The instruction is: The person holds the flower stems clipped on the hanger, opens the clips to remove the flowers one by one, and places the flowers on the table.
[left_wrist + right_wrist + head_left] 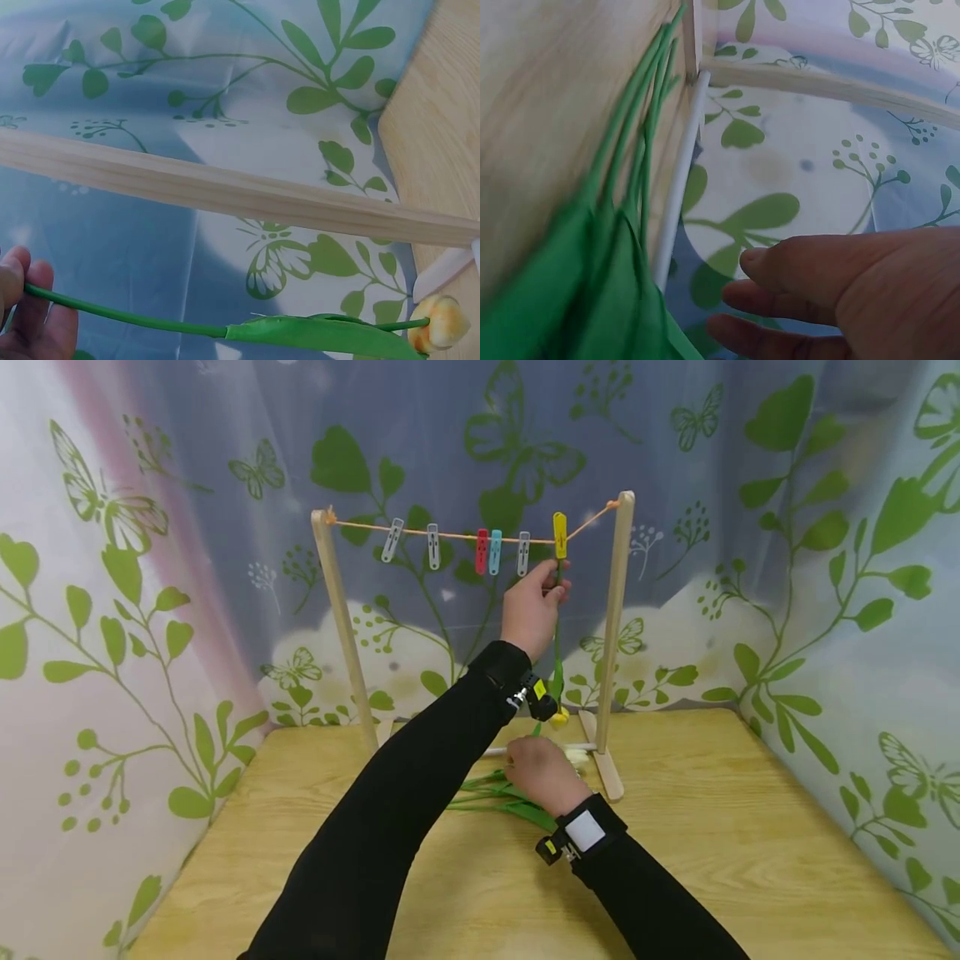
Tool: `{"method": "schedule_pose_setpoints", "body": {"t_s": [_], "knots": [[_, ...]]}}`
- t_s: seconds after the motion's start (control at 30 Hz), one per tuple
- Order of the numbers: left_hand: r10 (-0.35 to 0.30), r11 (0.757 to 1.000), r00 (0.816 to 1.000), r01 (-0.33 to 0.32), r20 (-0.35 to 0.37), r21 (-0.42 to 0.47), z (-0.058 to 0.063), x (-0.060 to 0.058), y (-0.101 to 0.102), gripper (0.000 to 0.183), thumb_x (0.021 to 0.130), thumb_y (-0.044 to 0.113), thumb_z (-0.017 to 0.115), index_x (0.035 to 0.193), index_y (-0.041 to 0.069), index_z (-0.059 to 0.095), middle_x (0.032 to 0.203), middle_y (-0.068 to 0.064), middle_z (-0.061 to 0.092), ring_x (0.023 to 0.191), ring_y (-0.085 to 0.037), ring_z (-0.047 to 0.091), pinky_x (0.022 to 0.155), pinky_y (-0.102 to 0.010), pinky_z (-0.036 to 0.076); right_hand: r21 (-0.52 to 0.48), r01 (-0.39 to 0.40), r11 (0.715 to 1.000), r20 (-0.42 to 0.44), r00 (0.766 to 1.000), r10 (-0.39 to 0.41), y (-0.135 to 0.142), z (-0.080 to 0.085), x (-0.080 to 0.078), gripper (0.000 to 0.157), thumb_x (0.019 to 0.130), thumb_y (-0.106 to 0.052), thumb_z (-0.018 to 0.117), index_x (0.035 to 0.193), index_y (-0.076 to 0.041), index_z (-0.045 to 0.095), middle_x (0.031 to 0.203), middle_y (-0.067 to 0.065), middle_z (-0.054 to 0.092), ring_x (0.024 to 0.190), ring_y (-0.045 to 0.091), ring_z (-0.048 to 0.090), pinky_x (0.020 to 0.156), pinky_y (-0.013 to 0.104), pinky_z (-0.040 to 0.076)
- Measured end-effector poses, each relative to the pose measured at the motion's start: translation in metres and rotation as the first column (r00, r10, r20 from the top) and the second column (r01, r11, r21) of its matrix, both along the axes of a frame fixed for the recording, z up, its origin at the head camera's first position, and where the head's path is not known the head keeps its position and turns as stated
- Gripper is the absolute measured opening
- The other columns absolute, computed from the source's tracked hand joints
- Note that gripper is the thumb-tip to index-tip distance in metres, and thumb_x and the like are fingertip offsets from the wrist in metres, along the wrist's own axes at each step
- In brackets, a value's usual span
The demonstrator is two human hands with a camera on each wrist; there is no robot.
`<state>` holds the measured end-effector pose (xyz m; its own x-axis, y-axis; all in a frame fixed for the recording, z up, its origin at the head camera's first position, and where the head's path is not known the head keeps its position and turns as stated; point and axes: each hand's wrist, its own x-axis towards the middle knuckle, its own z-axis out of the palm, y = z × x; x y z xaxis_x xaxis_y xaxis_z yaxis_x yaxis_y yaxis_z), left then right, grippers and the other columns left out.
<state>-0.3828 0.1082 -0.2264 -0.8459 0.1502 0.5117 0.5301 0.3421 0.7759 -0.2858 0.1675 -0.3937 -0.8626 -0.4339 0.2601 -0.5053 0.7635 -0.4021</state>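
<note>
An artificial yellow tulip (pixel 442 322) hangs head down, its stem top at a yellow clothespin (pixel 560 535) on the orange string. My left hand (pixel 531 614) pinches the green stem just below that clothespin; in the left wrist view, thumb and fingers are around it. Whether the clothespin grips the stem is hard to tell. Lower down, my right hand (pixel 549 775) hovers by several tulips (pixel 622 187) lying on the table with long green stems and leaves. In the right wrist view its thumb and fingers are apart, with nothing between them. A pale tulip head (pixel 577 757) shows beyond it.
A wooden rack with left post (pixel 343 618) and right post (pixel 617 618) carries the string (pixel 457 535). Grey, red (pixel 482 552) and blue (pixel 495 552) clothespins hang along it. A white rod (pixel 497 751) joins the feet. Patterned curtains surround the wooden table (pixel 480 893).
</note>
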Motion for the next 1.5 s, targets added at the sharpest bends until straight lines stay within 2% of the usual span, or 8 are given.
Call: {"method": "schedule_pose_setpoints", "body": {"t_s": [0.37, 0.57, 0.8, 0.93, 1.1, 1.2, 1.4, 1.5], "knots": [[0.062, 0.991, 0.998, -0.063, -0.010, -0.118, 0.003, -0.007, -0.001, 0.034, 0.104, 0.015, 0.054, 0.136, 0.027, 0.058, 0.114, 0.000, 0.070, 0.100, -0.008, 0.065, 0.082, -0.017, 0.054, 0.131, 0.091, 0.987, -0.133, 0.988, -0.073, 0.029, 0.062, -0.015, 0.031, 0.094, -0.002, 0.060, 0.065, -0.010, 0.055, 0.058, 0.002, 0.048, 0.050, 0.017, 0.048, 0.048, 0.029, 0.040], [0.049, 0.991, 0.999, -0.050, -0.015, -0.124, 0.000, -0.008, 0.002, 0.033, 0.104, 0.015, 0.055, 0.135, 0.025, 0.059, 0.112, 0.000, 0.071, 0.099, -0.008, 0.065, 0.081, -0.018, 0.055, 0.327, 0.133, 0.936, -0.222, 0.973, -0.061, 0.054, 0.108, -0.021, 0.025, 0.092, -0.002, 0.065, 0.068, -0.007, 0.059, 0.059, 0.006, 0.054, 0.053, 0.021, 0.055, 0.051, 0.035, 0.048], [0.020, 0.993, 1.000, -0.021, -0.011, -0.117, -0.007, -0.001, 0.006, 0.034, 0.104, 0.013, 0.054, 0.135, 0.024, 0.058, 0.112, 0.000, 0.069, 0.098, -0.007, 0.064, 0.081, -0.013, 0.053, 0.413, 0.208, 0.886, -0.334, 0.940, -0.065, 0.079, 0.201, -0.013, 0.020, 0.096, -0.006, 0.062, 0.077, 0.001, 0.065, 0.060, 0.011, 0.057, 0.050, 0.022, 0.055, 0.045, 0.036, 0.047], [0.022, 0.994, 1.000, -0.021, 0.004, -0.108, -0.010, 0.003, 0.006, 0.034, 0.104, 0.013, 0.054, 0.135, 0.026, 0.058, 0.111, 0.002, 0.068, 0.098, -0.006, 0.063, 0.081, -0.011, 0.052, 0.400, 0.241, 0.884, -0.382, 0.921, -0.078, 0.082, 0.252, -0.011, 0.022, 0.100, -0.006, 0.055, 0.084, 0.003, 0.066, 0.064, 0.014, 0.058, 0.052, 0.024, 0.056, 0.045, 0.039, 0.049], [0.009, 0.994, 1.000, -0.011, -0.012, -0.108, -0.011, 0.000, 0.005, 0.031, 0.105, 0.015, 0.052, 0.133, 0.026, 0.058, 0.112, 0.001, 0.068, 0.098, -0.006, 0.062, 0.081, -0.012, 0.051, 0.385, 0.207, 0.899, -0.344, 0.936, -0.068, 0.078, 0.298, -0.022, 0.025, 0.103, -0.009, 0.048, 0.110, 0.008, 0.066, 0.091, 0.027, 0.065, 0.069, 0.034, 0.064, 0.059, 0.045, 0.054], [0.011, 0.995, 1.000, -0.012, -0.018, -0.101, -0.011, -0.003, 0.002, 0.030, 0.106, 0.015, 0.051, 0.133, 0.026, 0.057, 0.112, 0.001, 0.067, 0.097, -0.006, 0.062, 0.081, -0.012, 0.051, 0.398, 0.168, 0.902, -0.318, 0.947, -0.036, 0.072, 0.315, -0.034, 0.034, 0.103, -0.015, 0.050, 0.125, 0.008, 0.062, 0.109, 0.029, 0.066, 0.077, 0.035, 0.067, 0.066, 0.047, 0.057], [-0.013, 0.996, 1.000, 0.012, -0.010, -0.090, -0.014, -0.001, -0.001, 0.035, 0.108, 0.015, 0.044, 0.140, 0.024, 0.052, 0.114, 0.005, 0.063, 0.105, -0.006, 0.060, 0.090, -0.009, 0.048, 0.505, 0.082, 0.860, -0.276, 0.959, 0.071, 0.062, 0.326, -0.054, 0.028, 0.105, -0.023, 0.051, 0.102, -0.001, 0.068, 0.073, 0.012, 0.060, 0.057, 0.023, 0.052, 0.057, 0.036, 0.041], [-0.018, 0.997, 1.000, 0.017, -0.014, -0.076, -0.014, 0.001, 0.000, 0.036, 0.108, 0.014, 0.044, 0.142, 0.024, 0.052, 0.113, 0.005, 0.064, 0.105, -0.007, 0.061, 0.090, -0.008, 0.048, 0.533, 0.070, 0.843, -0.220, 0.974, 0.058, 0.059, 0.327, -0.064, 0.031, 0.106, -0.028, 0.050, 0.105, -0.003, 0.068, 0.077, 0.011, 0.061, 0.061, 0.023, 0.053, 0.059, 0.036, 0.040]]}}
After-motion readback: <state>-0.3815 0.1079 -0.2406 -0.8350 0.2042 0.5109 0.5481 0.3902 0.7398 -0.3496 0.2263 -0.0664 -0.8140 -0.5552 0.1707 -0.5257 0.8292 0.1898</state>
